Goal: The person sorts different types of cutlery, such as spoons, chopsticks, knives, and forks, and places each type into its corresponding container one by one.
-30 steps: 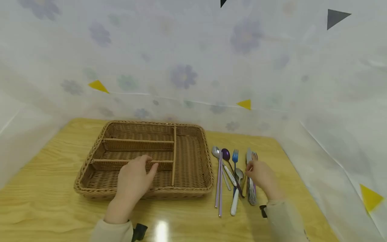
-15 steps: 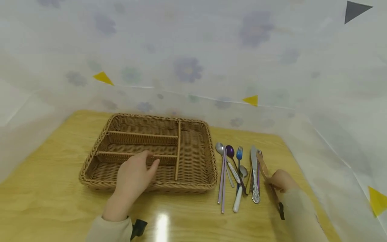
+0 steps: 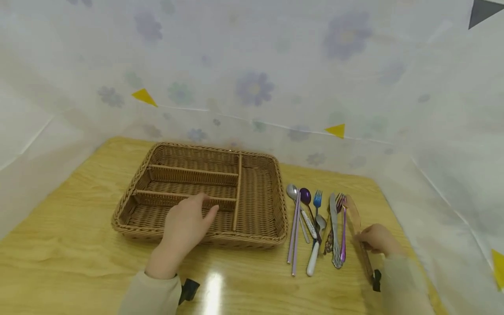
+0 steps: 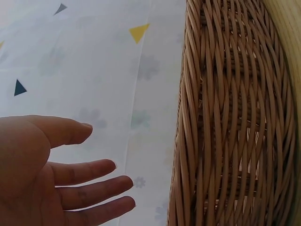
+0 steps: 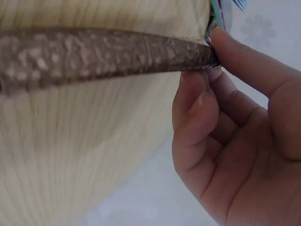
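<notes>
Copper-coloured knife (image 3: 355, 219), pinched between the thumb and fingers of the right hand (image 3: 376, 238), sits toward 4 o'clock in the head view, blade pointing between 11 and 12, handle between 5 and 6. Only the head view shows that blade; the right wrist view gives the handle alone, up close, with a mottled brown surface. There the handle is cut off at the 9 o'clock edge, and blue tines peek in at 1 o'clock. Whether the knife touches the wooden table (image 3: 78, 245) is hard to tell.

Left hand (image 3: 187, 223), fingers loosely spread, is at the 7 o'clock side of the divided wicker basket (image 3: 257, 197); contact with the rim cannot be judged. From above, its back hides most of its fingers, while the left wrist view shows the thumb and three fingers apart, with woven wicker at 3 o'clock.

At 9 o'clock from the right hand, a purple fork (image 3: 344, 232), silver knife (image 3: 335, 229), blue fork (image 3: 317, 199), purple spoon (image 3: 305, 195) and lilac chopsticks (image 3: 296, 238) lie among overlapping cutlery, some handles partly covered. Marks on a white patterned handle (image 3: 309, 223) are too small to read
</notes>
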### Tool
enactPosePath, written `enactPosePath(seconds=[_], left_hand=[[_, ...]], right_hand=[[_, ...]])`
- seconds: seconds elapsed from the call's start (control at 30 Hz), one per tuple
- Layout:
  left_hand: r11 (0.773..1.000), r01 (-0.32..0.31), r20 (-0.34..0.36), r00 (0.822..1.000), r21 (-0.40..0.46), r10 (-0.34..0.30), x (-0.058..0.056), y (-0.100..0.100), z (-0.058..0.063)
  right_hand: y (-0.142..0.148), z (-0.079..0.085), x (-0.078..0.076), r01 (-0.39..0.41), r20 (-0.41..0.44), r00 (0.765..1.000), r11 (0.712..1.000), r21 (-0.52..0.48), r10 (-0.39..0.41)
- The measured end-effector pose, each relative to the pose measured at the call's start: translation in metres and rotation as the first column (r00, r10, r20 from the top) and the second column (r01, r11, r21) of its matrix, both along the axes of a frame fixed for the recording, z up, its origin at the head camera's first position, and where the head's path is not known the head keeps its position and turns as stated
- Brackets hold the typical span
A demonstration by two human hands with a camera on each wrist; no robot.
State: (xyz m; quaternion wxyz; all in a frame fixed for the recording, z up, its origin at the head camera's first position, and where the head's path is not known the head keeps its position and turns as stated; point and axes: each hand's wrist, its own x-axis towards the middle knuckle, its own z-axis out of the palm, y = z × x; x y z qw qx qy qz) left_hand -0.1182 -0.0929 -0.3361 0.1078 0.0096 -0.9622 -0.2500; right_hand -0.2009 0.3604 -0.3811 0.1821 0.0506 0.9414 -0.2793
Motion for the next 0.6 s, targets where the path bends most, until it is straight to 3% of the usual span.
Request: enactPosePath(seconds=[0.17,0.37,0.5,0.6], left_hand=[[1.0,-0.001,0.003,1.0,-0.011,0.001,0.0,0.001,0.0],[1.0,0.002,-0.007,1.0,-0.014,-0.003,-0.001,0.002,-0.001],[1.0,0.003,-0.002,1.0,-0.008,-0.003,-0.002,0.002,-0.002],[1.0,0.002,0.012,1.0,0.001,-0.002,-0.002,0.002,-0.003]], right_hand=[[0.001,0.013,0.001,-0.019,0.013,1.0,0.999,-0.039,0.02],[-0.009,0.031,-0.001,-0.023,0.042,0.999,0.986,-0.163,0.03],[-0.019,0.04,-0.002,-0.024,0.063,0.997,0.949,-0.314,0.045],[-0.024,0.043,-0.003,-0.046,0.062,0.994,0.887,-0.46,0.084]])
